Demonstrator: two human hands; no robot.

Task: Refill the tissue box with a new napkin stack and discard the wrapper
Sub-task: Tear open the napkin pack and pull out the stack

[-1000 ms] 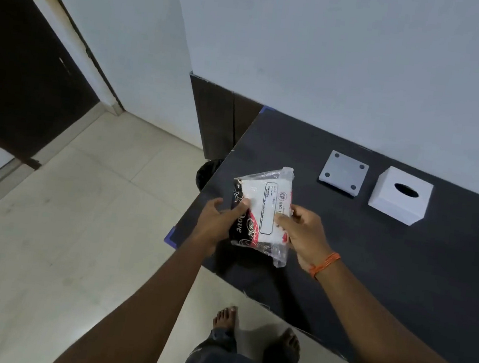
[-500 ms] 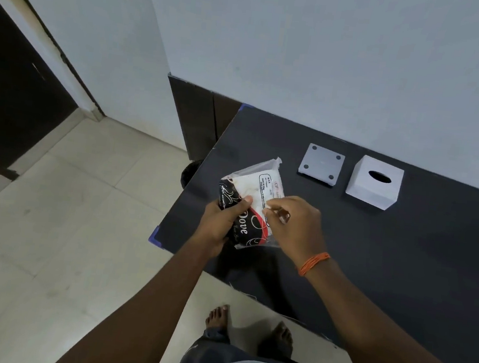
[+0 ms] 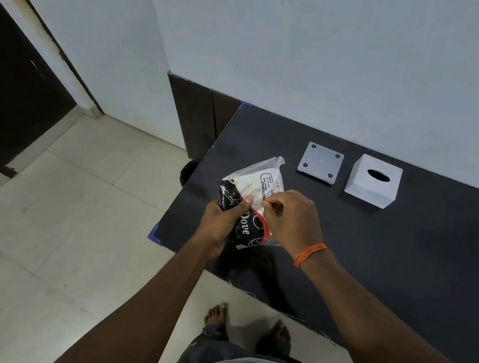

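I hold a napkin pack [image 3: 250, 188] in a clear, black and red printed plastic wrapper above the near left part of the black table [image 3: 373, 256]. My left hand [image 3: 221, 224] grips its lower left side, thumb on the front. My right hand [image 3: 290, 220] pinches the wrapper's front face with its fingertips. The white tissue box [image 3: 373, 184] with a dark oval slot stands upright at the back of the table. Its grey square base plate [image 3: 320, 163] lies flat just left of it.
A dark bin [image 3: 190, 171] shows on the floor beside the table's left edge, mostly hidden. A white wall runs behind the table. A dark doorway is at far left. My bare feet [image 3: 248, 325] stand on light floor tiles at the table's front edge.
My right hand slid from the pack's right edge onto its front and now pinches the wrapper. The pack tilted and my view shifted left.
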